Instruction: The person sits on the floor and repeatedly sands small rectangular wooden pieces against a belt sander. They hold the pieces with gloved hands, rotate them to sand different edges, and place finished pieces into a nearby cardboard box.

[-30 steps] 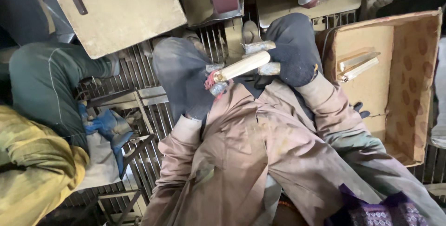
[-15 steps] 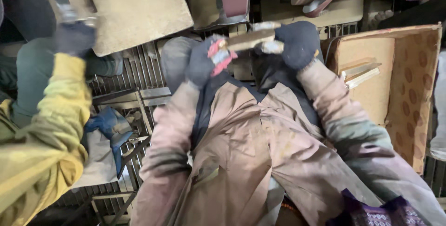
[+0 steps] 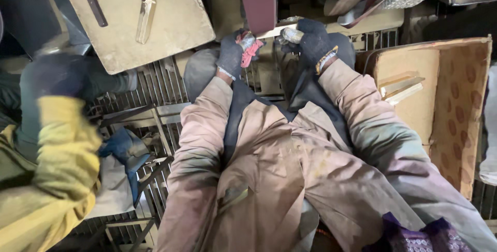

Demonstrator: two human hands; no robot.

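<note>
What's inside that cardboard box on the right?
The cardboard box stands open, and a few pale, brass-coloured metal bars lie against its inner wall. The wearer's right sleeve covers its lower corner, so anything lying there is hidden.

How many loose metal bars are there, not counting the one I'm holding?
3: one metal bar lies on the tan board at upper left; two bars lie in the cardboard box at right. More may be hidden.

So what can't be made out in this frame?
- Middle of the metal bar, head view: hidden behind the dark red belt.
- Left hand fingers: curled under the glove.
- Co-worker's gloved hand: blurred.
- Box contents: partly cut off by its wall.
</note>
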